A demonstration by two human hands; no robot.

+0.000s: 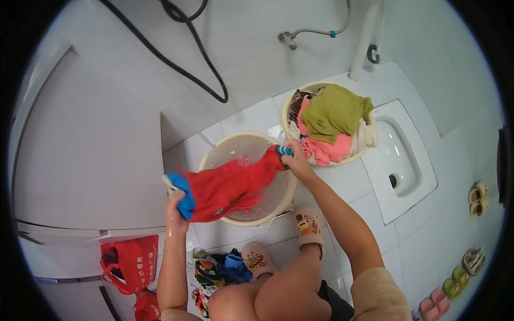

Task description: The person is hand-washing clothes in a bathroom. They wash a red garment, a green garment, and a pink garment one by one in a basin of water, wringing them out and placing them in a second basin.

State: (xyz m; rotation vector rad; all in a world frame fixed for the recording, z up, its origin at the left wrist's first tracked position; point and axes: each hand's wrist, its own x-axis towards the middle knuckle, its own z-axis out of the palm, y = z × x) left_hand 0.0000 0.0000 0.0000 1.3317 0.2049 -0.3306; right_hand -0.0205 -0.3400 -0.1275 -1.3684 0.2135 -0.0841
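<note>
Clogs, two, nearest, plus one clothes heap. I see one red garment stretched over one basin of water: left hand gripping blue end, right hand gripping striped end. Farther: second basin, piled laundry inside; one wall tap.
</note>
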